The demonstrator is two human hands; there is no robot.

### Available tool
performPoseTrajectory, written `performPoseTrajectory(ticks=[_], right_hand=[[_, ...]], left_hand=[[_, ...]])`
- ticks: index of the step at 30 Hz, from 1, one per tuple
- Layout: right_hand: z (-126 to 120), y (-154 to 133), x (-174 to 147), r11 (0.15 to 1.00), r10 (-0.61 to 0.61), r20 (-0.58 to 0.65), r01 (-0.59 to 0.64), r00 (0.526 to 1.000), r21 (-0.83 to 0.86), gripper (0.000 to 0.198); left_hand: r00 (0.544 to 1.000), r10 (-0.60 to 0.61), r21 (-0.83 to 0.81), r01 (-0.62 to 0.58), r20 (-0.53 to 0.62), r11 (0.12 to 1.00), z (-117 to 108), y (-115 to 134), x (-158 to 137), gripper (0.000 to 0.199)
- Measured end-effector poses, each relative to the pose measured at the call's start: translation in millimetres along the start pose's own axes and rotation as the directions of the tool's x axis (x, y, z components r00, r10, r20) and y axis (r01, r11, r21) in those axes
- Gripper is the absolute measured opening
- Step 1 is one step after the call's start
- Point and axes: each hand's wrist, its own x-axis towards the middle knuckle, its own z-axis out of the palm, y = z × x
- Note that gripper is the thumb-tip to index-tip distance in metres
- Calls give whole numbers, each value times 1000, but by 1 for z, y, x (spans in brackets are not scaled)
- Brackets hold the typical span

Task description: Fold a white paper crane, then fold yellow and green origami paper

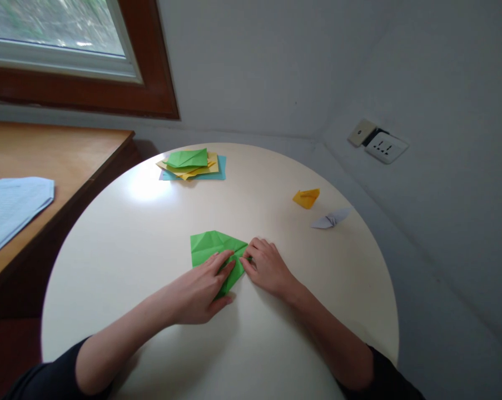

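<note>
Resting my left hand (198, 294), fingers spread, on creased green paper (209, 247) | my right hand (268, 266) pinches its pointed tip | folded orange paper (307, 199) toward the round tabletop (354, 283)'s right edge

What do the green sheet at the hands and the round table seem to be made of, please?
Green sheet: apparently matte paper, judging by its crisp crease lines. Round table: smooth, slightly glossy, pale top, shown by the bright reflection; possibly laminate or painted wood.
</note>
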Motion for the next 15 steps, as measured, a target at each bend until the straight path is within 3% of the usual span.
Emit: performPoseTrajectory(ticks=[9, 15], right_hand=[[3, 0, 0, 1000, 3, -3, -3, 1000, -17, 11], [-1, 2, 0, 997, 10, -42, -7, 999, 79, 8]], left_hand=[[1000, -7, -24, 7, 11, 1000, 7, 0, 1, 55], [1000, 5, -42, -4, 21, 999, 8, 0, -1, 58]])
